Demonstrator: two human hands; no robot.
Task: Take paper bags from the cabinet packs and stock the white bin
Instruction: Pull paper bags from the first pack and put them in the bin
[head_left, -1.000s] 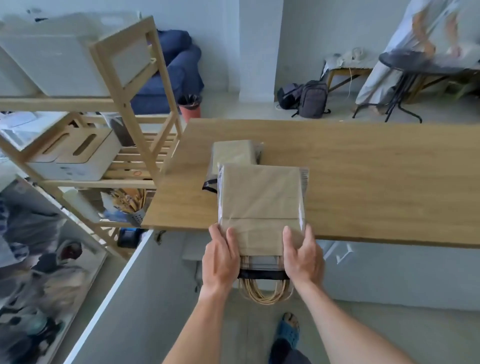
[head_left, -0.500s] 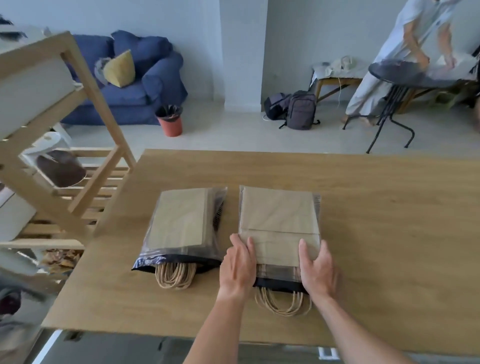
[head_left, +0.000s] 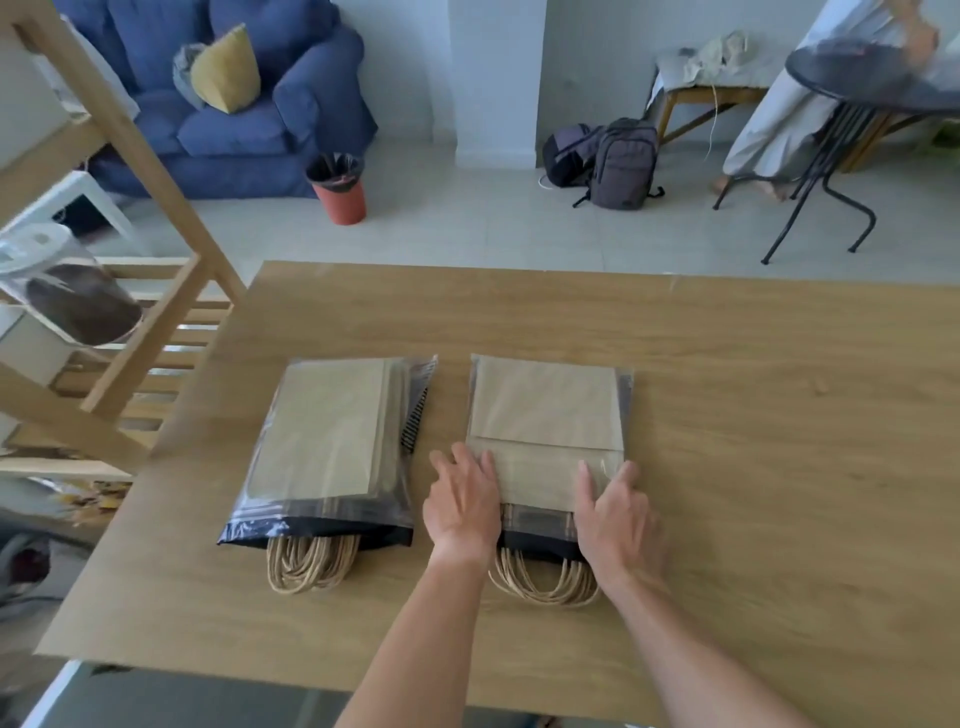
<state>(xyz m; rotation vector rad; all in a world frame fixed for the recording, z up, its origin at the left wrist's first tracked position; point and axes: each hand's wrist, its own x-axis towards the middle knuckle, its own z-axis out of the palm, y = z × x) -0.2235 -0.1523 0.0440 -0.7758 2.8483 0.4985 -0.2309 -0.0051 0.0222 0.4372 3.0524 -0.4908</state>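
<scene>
Two clear plastic packs of brown paper bags lie side by side on the wooden table (head_left: 753, 467), their twine handles sticking out toward me. The right pack (head_left: 545, 415) lies flat under both hands. My left hand (head_left: 460, 501) rests with straight fingers on its near left corner. My right hand (head_left: 613, 512) lies with straight fingers on its near right corner. The left pack (head_left: 332, 441) sits apart, untouched. The white bin is not in view.
A wooden shelf rack (head_left: 130, 322) stands at the table's left edge. Beyond the table are a blue sofa (head_left: 234, 104), a red waste bin (head_left: 337, 189), backpacks (head_left: 618, 163) and a black round table (head_left: 857, 83) with a person behind it.
The right pack went from overhanging the table's near edge to lying flat beside the left pack. My hands stayed on its near corners and their fingers have loosened.
</scene>
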